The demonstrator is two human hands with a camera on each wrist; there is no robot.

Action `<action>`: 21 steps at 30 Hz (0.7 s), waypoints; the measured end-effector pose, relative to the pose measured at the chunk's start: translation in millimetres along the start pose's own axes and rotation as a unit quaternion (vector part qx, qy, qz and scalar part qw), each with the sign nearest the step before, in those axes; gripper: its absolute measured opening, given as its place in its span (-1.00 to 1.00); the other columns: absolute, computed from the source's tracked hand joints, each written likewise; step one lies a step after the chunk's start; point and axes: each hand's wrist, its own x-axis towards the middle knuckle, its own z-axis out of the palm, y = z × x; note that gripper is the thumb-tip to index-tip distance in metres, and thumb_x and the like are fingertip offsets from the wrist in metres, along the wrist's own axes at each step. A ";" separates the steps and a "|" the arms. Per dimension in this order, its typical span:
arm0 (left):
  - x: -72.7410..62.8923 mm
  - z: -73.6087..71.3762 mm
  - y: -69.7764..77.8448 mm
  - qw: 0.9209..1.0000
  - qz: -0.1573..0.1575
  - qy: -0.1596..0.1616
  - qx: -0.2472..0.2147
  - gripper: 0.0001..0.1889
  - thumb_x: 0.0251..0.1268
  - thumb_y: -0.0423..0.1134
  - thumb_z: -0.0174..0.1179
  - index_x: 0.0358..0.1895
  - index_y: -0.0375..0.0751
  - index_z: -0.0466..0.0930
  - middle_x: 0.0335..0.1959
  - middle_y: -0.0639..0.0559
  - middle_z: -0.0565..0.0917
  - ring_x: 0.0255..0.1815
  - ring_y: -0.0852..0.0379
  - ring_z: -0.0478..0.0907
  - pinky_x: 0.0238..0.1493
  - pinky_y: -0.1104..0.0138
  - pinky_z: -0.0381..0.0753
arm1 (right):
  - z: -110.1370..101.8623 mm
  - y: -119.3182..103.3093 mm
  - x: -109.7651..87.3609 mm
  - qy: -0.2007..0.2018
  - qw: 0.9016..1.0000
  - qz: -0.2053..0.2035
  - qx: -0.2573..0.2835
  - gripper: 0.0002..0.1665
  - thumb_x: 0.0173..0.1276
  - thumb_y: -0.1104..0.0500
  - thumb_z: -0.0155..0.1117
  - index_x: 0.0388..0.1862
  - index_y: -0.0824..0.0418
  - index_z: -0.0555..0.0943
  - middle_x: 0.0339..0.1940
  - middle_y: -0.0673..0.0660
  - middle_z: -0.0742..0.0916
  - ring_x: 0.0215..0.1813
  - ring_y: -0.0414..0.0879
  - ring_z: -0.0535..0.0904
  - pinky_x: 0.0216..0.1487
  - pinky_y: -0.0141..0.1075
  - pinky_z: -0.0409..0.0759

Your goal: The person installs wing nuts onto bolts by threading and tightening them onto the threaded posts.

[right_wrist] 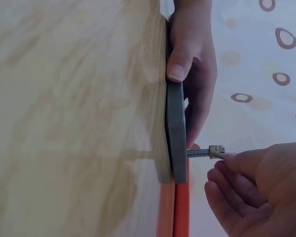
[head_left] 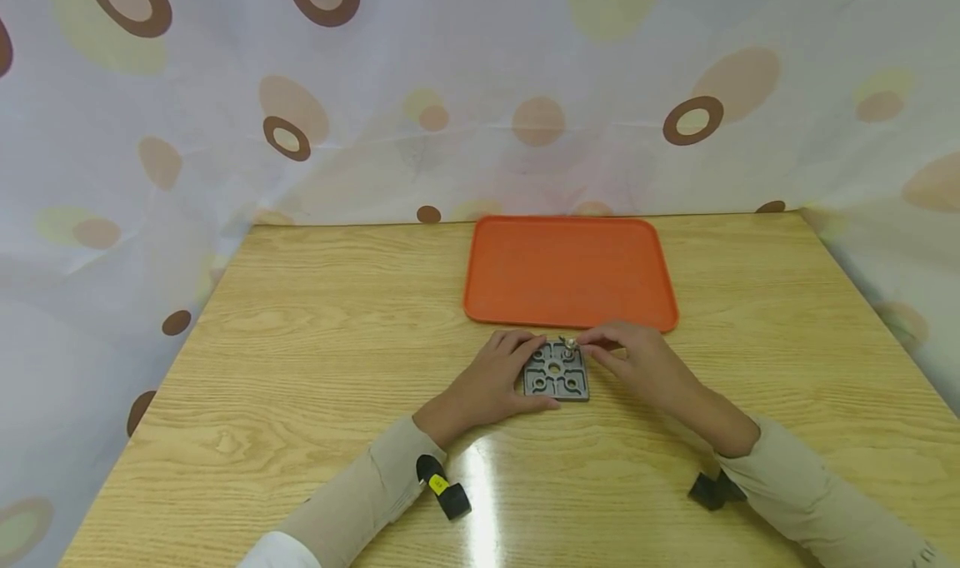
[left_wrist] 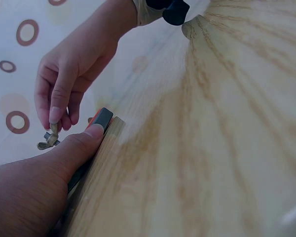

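Observation:
A square grey metal plate [head_left: 555, 371] with several round holes lies flat on the wooden table. My left hand [head_left: 491, 378] grips it from the left, thumb along the near edge and fingers at the far edge. From the plate's far right corner a threaded bolt [right_wrist: 198, 153] stands upright, with a wing nut [right_wrist: 217, 151] near its top. My right hand [head_left: 637, 364] pinches one wing of that nut between thumb and forefinger, as the right wrist view shows. In the left wrist view the wing nut [left_wrist: 50, 139] is partly behind the left thumb.
An orange tray [head_left: 570, 272] lies just beyond the plate, close to both hands. The wooden table [head_left: 337, 318] runs back to a patterned curtain [head_left: 420, 68] that hangs behind it and along both sides.

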 end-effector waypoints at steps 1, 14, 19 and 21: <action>0.0 -0.2 0.2 1.000 0.000 0.000 -0.001 0.00 -0.04 0.51 0.00 0.43 -0.03 0.11 0.26 0.13 0.26 0.22 0.18 0.13 0.22 0.28 0.22 | 0.1 0.3 0.1 -0.001 1.000 -0.001 0.003 -0.84 0.25 0.28 0.28 -0.19 0.18 0.68 -0.25 -0.02 0.71 -0.19 -0.19 0.62 -0.22 -0.33 0.59; 1.3 -0.1 0.6 1.000 0.001 -0.003 0.004 -0.01 -0.03 0.51 0.00 0.43 -0.03 0.12 0.26 0.12 0.27 0.22 0.17 0.14 0.23 0.27 0.22 | 2.9 -0.6 1.6 -0.007 0.999 0.014 0.034 -0.72 0.20 0.28 0.32 -0.08 0.29 0.61 -0.13 0.12 0.68 -0.18 -0.05 0.64 -0.19 -0.29 0.59; 2.3 0.7 1.0 1.000 0.006 -0.003 0.007 0.00 -0.03 0.51 -0.02 0.43 -0.06 0.12 0.26 0.11 0.26 0.22 0.17 0.14 0.24 0.27 0.21 | 5.1 0.4 3.6 -0.008 0.999 0.005 0.038 -0.63 0.20 0.25 0.33 -0.01 0.31 0.58 -0.05 0.16 0.66 -0.11 -0.01 0.62 -0.16 -0.29 0.58; 2.6 0.6 1.3 1.000 0.007 -0.002 0.006 0.00 -0.03 0.51 -0.01 0.43 -0.06 0.12 0.26 0.11 0.27 0.22 0.17 0.14 0.24 0.27 0.21 | 6.7 2.1 4.5 -0.013 0.999 0.001 0.038 -0.62 0.21 0.24 0.32 0.02 0.31 0.57 -0.03 0.17 0.65 -0.08 0.00 0.61 -0.16 -0.30 0.58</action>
